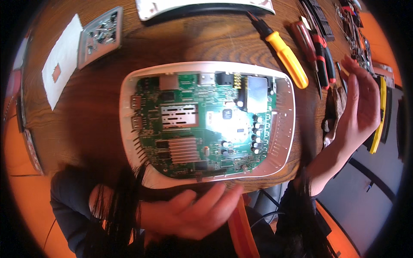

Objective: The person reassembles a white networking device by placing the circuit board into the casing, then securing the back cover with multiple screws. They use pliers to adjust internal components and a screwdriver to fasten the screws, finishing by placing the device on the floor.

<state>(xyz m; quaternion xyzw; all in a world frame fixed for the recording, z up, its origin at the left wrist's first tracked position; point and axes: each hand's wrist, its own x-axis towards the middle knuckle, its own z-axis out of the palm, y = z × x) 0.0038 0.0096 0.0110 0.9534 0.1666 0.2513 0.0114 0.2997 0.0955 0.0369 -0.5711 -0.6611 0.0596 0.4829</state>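
An opened white plastic housing [284, 142] lies on the wooden table with a green circuit board [206, 146] inside it. The board carries a finned heatsink [183, 150], a slotted metal shield [178, 116] and several capacitors, and a bright glare covers its middle. Just below the housing's near edge, my left hand [193, 213] hovers with loosely spread, slightly blurred fingers and holds nothing I can see. My right hand [361, 103] reaches over the table's right side, fingers stretched out, beside a crumpled brownish cloth-like item [333, 114]; nothing shows in its grasp.
A yellow-handled screwdriver [288, 60] lies right of the housing, beside red-and-black handled tools [320, 53]. At the far left are a clear box of small screws [101, 36] and a white sheet [62, 64]. A white cover [202, 6] stands at the back.
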